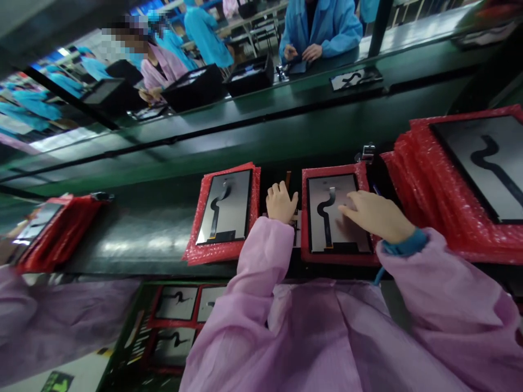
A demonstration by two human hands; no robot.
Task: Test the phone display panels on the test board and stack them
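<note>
In front of me an LCD screen panel lies face down on red bubble wrap, its black flex cable curving across the silver back. My right hand reaches over this panel's right side, fingers apart and holding nothing. To the left, my left hand is open, fingers spread, between that panel and a second one. The second LCD panel rests on a red bubble-wrap stack. Beneath my left hand is a small partly hidden item with printed markings.
A taller stack of red bubble wrap with a larger panel stands at right. Another person's hand and sleeve are by a red stack at far left. A green crate holds several panels below. Co-workers sit across the bench.
</note>
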